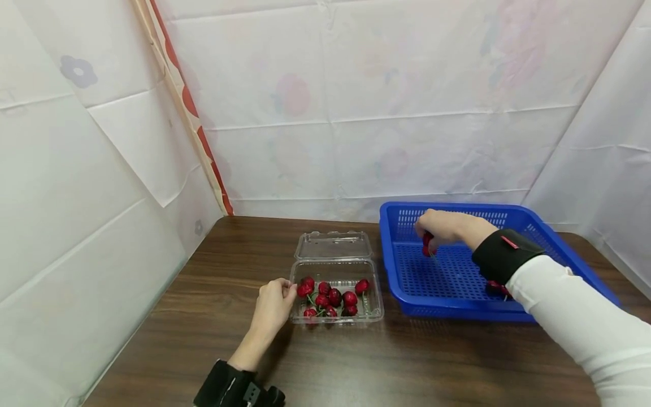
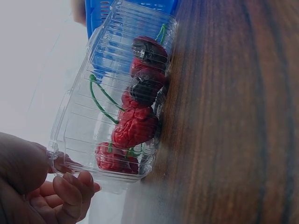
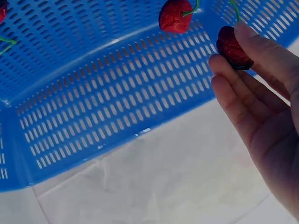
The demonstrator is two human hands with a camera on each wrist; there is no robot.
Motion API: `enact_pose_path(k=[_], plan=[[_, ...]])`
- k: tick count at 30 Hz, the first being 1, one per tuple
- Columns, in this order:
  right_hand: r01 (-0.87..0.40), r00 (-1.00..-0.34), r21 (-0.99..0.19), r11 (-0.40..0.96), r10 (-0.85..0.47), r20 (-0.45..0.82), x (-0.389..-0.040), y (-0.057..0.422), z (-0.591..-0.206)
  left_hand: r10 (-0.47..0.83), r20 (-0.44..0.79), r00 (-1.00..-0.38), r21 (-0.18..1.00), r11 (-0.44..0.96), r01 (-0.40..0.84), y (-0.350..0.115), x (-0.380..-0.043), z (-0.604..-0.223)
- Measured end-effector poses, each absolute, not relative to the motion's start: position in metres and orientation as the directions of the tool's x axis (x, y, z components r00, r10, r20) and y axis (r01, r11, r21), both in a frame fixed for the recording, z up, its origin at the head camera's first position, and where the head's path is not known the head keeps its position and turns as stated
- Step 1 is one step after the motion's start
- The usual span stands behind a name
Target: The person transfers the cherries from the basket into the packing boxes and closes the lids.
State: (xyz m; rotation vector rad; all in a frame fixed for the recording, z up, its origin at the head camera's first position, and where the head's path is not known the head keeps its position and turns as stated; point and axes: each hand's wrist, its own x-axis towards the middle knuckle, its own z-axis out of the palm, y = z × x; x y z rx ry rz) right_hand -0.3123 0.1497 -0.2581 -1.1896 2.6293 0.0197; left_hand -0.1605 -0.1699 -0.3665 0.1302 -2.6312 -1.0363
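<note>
My left hand (image 1: 274, 305) pinches the left rim of a clear plastic clamshell box (image 1: 376, 299), thumb and fingers at its corner. Several red cherries (image 1: 334, 297) with green stems lie inside it, seen through the ribbed wall in the left wrist view. Over the left part of a blue plastic basket (image 1: 458, 308), my right hand (image 1: 442, 226) holds a dark red cherry (image 3: 232, 49) between thumb and fingertips. Close by, in the right wrist view, is a brighter red cherry (image 3: 174, 17) with a green stem.
The box's lid (image 1: 334, 246) lies folded back toward the wall. More dark cherries (image 1: 495, 289) sit in the basket near its front right, partly behind my right sleeve. White sheeting (image 1: 356, 141) hangs behind and beside the brown wooden table (image 1: 203, 316).
</note>
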Motion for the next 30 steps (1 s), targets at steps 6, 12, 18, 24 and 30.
enact_pose_path(k=[6,12,18,24,30], plan=[[-0.764,-0.618,-0.091,0.639,-0.765,-0.180,-0.307,0.149,-0.247,-0.213,0.240,-0.947,0.678,0.735,0.007,-0.171,-0.162,-0.367],[-0.781,-0.607,-0.086,0.619,-0.784,-0.127,-0.302,0.149,-0.241,-0.218,0.253,-0.942,0.666,0.746,0.006,-0.171,-0.162,-0.369],[-0.792,-0.595,-0.106,0.601,-0.799,-0.086,-0.296,0.149,-0.233,-0.214,0.275,-0.937,0.660,0.751,0.022,-0.171,-0.163,-0.370],[-0.817,-0.567,-0.121,0.563,-0.823,0.002,-0.287,0.149,-0.223,-0.213,0.278,-0.936,0.658,0.753,0.024,-0.172,-0.163,-0.370],[-0.822,-0.567,-0.124,0.556,-0.821,0.075,-0.279,0.150,-0.219,-0.215,0.275,-0.937,0.658,0.753,0.020,-0.171,-0.163,-0.370]])
